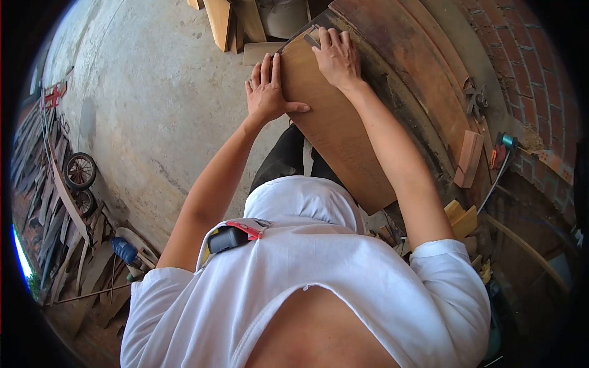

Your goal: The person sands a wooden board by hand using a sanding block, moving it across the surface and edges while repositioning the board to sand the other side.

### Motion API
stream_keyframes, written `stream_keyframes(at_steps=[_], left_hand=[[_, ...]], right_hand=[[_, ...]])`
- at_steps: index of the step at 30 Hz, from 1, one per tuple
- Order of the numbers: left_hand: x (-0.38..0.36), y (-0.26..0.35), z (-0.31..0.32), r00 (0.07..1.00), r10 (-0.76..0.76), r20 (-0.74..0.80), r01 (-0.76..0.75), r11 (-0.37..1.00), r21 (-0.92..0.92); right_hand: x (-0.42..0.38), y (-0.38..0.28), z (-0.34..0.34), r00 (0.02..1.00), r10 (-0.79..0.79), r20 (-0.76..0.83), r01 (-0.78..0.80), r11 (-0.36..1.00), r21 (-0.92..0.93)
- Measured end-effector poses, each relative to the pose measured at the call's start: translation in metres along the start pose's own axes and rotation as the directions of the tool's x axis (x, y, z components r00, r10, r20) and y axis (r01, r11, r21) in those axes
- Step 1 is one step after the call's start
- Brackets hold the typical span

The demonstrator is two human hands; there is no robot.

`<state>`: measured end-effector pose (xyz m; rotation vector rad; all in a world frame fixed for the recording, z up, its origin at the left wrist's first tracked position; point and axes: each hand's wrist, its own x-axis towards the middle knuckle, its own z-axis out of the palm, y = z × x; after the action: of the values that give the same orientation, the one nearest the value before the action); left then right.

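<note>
On the bench: a brown wooden board [331,122] is lying flat, its long side running from the far end back toward the person's waist.
Board edges: the left edge is hanging out past the bench over the concrete floor [153,104]; the far corner is sitting under a small metal square [310,38].
Containers: the only one showing is the shirt pocket [236,236], which is holding a dark device with a red band.
Left hand: the left hand [267,92] is lying palm down on the board's left edge, fingers together and pointing away, thumb stretching across the wood; its grip is spread flat, pinching nothing.
Right hand: the right hand [337,58] is pressing down on the far corner, fingers spread over the metal square, closing around nothing.
Arms: both are reaching forward, nearly straight.
Right of the board: darker curved planks [417,67] are lying alongside, with a brick wall [527,80] beyond.
Open room: bare floor is stretching wide to the left.
Far left: scrap planks and small wheels [80,172] are lying well apart from the board.
</note>
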<state>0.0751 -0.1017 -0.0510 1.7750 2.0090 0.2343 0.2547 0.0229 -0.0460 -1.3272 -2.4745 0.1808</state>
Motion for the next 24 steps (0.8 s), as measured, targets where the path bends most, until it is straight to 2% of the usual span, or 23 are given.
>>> stream_keyframes(at_steps=[2, 3, 4, 6, 8, 11, 15, 18, 20, 21, 23, 24], left_hand=[[0.001, 0.002, 0.000, 1.000, -0.006, -0.022, 0.005, 1.000, -0.017], [0.002, 0.003, -0.002, 0.999, -0.015, -0.030, 0.014, 0.999, -0.031], [0.001, 0.005, -0.004, 0.999, -0.033, -0.008, 0.033, 0.999, -0.034], [0.000, 0.006, -0.004, 0.999, -0.048, 0.003, 0.048, 0.998, -0.050], [0.001, 0.007, -0.004, 0.999, -0.054, 0.001, 0.053, 0.996, -0.076], [-0.001, 0.009, -0.007, 0.998, -0.063, 0.005, 0.063, 0.994, -0.093], [0.000, 0.008, -0.005, 0.998, -0.056, -0.004, 0.056, 0.996, -0.071], [0.000, 0.006, -0.002, 0.999, -0.051, -0.011, 0.050, 0.998, -0.041], [0.001, 0.007, 0.000, 0.998, -0.063, -0.008, 0.063, 0.998, -0.019], [0.001, 0.005, 0.000, 0.998, -0.061, 0.001, 0.061, 0.998, 0.009], [0.003, 0.005, 0.000, 0.997, -0.070, 0.023, 0.070, 0.997, 0.019], [0.004, 0.004, 0.001, 0.997, -0.072, 0.023, 0.071, 0.997, 0.026]], right_hand=[[-0.054, 0.009, -0.026, 0.999, 0.008, 0.049, -0.009, 1.000, 0.020], [-0.097, 0.021, -0.035, 1.000, 0.014, 0.023, -0.015, 1.000, 0.018], [-0.141, 0.031, -0.050, 0.999, 0.034, 0.041, -0.033, 0.999, -0.029], [-0.219, 0.050, -0.083, 0.985, 0.106, 0.136, -0.094, 0.992, -0.090], [-0.260, 0.063, -0.099, 0.973, 0.116, 0.200, -0.096, 0.989, -0.109], [-0.199, 0.048, -0.078, 0.979, 0.119, 0.168, -0.100, 0.988, -0.117], [-0.037, 0.013, -0.013, 0.999, 0.044, 0.033, -0.042, 0.997, -0.064], [0.026, 0.008, 0.012, 0.999, -0.010, -0.036, 0.009, 0.998, -0.055], [0.025, 0.014, 0.013, 0.996, -0.060, -0.067, 0.057, 0.997, -0.051], [0.005, 0.015, 0.004, 0.998, -0.050, -0.026, 0.050, 0.999, -0.022], [-0.065, 0.022, -0.025, 0.998, -0.045, 0.041, 0.045, 0.999, -0.009], [-0.113, 0.029, -0.039, 0.999, -0.022, 0.025, 0.022, 1.000, -0.005]])
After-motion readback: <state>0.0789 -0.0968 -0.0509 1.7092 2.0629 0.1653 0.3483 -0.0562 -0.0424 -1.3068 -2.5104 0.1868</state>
